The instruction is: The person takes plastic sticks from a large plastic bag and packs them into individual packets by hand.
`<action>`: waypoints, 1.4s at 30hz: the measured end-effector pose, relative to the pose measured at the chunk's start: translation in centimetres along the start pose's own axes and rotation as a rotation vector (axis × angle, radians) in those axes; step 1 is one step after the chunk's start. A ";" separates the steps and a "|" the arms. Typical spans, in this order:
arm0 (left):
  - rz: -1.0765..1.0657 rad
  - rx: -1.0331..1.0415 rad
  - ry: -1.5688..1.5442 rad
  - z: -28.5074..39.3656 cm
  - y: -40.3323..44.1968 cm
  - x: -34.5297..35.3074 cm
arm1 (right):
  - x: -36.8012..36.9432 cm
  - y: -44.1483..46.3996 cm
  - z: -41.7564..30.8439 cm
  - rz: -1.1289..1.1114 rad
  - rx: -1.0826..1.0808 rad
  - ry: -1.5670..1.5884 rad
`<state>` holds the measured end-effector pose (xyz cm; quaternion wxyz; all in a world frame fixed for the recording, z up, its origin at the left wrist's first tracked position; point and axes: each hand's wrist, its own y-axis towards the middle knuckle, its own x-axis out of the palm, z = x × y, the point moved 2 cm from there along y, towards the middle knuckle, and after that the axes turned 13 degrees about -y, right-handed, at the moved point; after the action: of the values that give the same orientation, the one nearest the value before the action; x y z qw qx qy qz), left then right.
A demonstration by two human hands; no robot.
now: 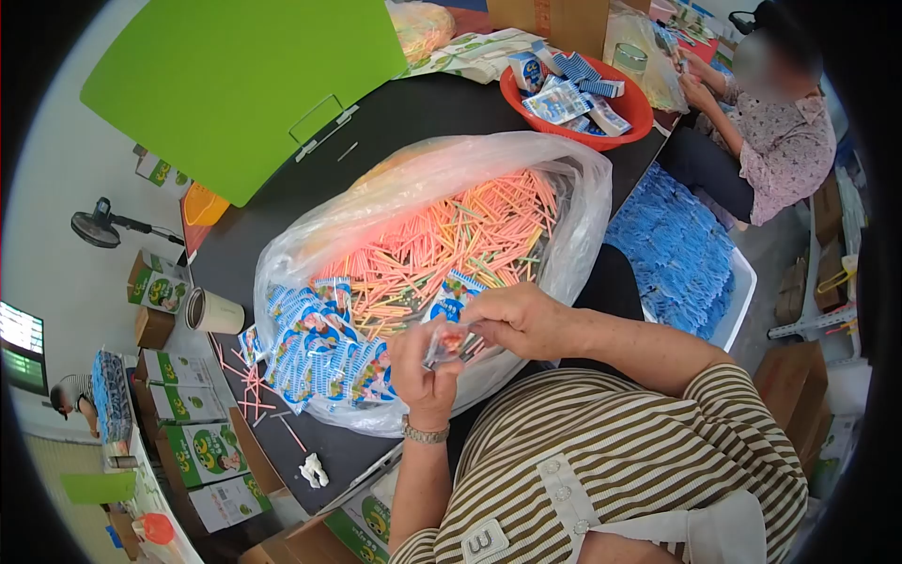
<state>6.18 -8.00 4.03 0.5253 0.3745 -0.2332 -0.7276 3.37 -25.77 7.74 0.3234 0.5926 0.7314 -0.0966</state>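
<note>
Between my two hands, in front of my chest, is a small clear plastic packet [449, 344] with reddish contents. My left hand [420, 374], with a watch at the wrist, is closed on its left side. The fingers of my right hand [523, 320] pinch its right edge. Just beyond the hands lies an open clear plastic bag [578, 202], full of thin pink, orange and green sticks [427, 235]. Blue-and-white printed packets [315, 343] are heaped at the bag's left side. Another blue-and-white packet [456, 293] rests beside my right fingers.
A red basin [641, 117] of blue-and-white boxes stands at the table's back right. A paper cup [216, 312], loose sticks and a crumpled white piece [313, 471] are at left. A green board [254, 85] rises behind. A white tub [742, 291] holds blue items; a co-worker [789, 141] sits nearby.
</note>
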 end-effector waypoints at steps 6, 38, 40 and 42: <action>0.083 -0.282 -0.144 0.3 -3.4 -2.5 | 3.5 1.2 0.6 -0.143 -0.142 -0.086; -0.088 -0.349 0.140 0.4 -6.7 -4.3 | 7.0 2.0 2.3 -0.240 -0.220 0.049; -0.060 -0.377 0.100 0.5 -6.8 -4.0 | 7.3 1.6 2.3 -0.206 -0.323 0.009; -0.042 -0.395 0.072 0.5 -7.0 -3.7 | 7.5 1.5 2.2 -0.226 -0.312 -0.010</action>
<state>2.23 -2.16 0.34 0.5812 0.2949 -0.0588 -0.7562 4.92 -20.44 2.01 0.4018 0.4491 0.7977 -0.0206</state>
